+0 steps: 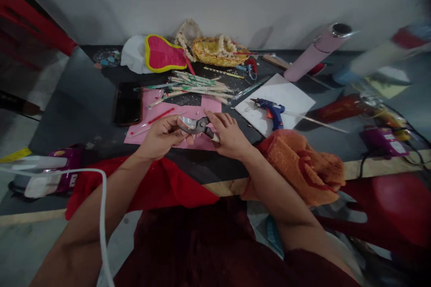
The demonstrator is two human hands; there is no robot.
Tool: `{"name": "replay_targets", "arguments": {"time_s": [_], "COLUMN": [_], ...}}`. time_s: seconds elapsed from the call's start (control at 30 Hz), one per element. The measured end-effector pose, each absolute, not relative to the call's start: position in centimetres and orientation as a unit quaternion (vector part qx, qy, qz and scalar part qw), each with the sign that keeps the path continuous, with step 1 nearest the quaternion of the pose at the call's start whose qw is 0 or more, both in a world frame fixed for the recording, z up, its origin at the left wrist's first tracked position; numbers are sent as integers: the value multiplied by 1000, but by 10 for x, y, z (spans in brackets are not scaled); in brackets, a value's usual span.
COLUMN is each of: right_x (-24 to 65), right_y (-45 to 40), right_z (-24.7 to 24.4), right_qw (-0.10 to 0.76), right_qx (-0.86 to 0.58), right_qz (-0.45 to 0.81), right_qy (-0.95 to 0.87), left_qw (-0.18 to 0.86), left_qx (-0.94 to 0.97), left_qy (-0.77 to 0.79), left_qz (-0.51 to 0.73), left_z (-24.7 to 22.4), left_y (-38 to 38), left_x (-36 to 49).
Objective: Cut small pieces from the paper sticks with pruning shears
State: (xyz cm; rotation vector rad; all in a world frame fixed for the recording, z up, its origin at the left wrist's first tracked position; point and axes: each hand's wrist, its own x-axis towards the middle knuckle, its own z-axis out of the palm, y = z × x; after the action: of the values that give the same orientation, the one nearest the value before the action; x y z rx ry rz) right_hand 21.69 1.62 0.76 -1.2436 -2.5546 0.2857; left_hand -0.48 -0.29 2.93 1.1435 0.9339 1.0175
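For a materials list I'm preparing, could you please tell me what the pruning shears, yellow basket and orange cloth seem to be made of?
Pruning shears: blade apparently polished metal, by its bright reflections; pale handle, material unclear.
Yellow basket: perhaps cane or plastic, slightly glossy, with visible weaving.
Orange cloth: probably terry textile, matte, with fuzzy pile.

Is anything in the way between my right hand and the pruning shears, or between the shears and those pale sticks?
Nothing visible: your right hand is already on the handle end of the pruning shears. Toward the pale sticks beyond, only flat pink paper with small scraps lies between.
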Motion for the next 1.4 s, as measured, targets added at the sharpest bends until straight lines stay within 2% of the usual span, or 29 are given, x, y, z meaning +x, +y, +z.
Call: {"name": "replay_targets", "arguments": {"time_s": [0.43,0.7,0.9,1.0,1.17,1.4], "right_x": [215,220,226,225,219,216], "right_y": [16,24,29,28,25,20], "right_z": [9,4,5,4,-1,2], "right_qw": [161,188,209,192,180,170], "right_qx": [-453,-464,-487,-494,-501,-493], "right_qz": [98,123,126,115,93,77], "right_qy": [-871,-857,-838,-840,-842,-850], "left_qw": [667,632,646,595,434,353], "left_qx": [452,410,376,420,573,629], "left_qy": [382,407,390,417,505,520], "left_qz": [453,516,538,543,478,457], "left_z": [32,29,24,21,17,25], "left_y": [-3,4,10,9,5,-2], "left_x": [-3,-2,-7,-5,0,5]}}
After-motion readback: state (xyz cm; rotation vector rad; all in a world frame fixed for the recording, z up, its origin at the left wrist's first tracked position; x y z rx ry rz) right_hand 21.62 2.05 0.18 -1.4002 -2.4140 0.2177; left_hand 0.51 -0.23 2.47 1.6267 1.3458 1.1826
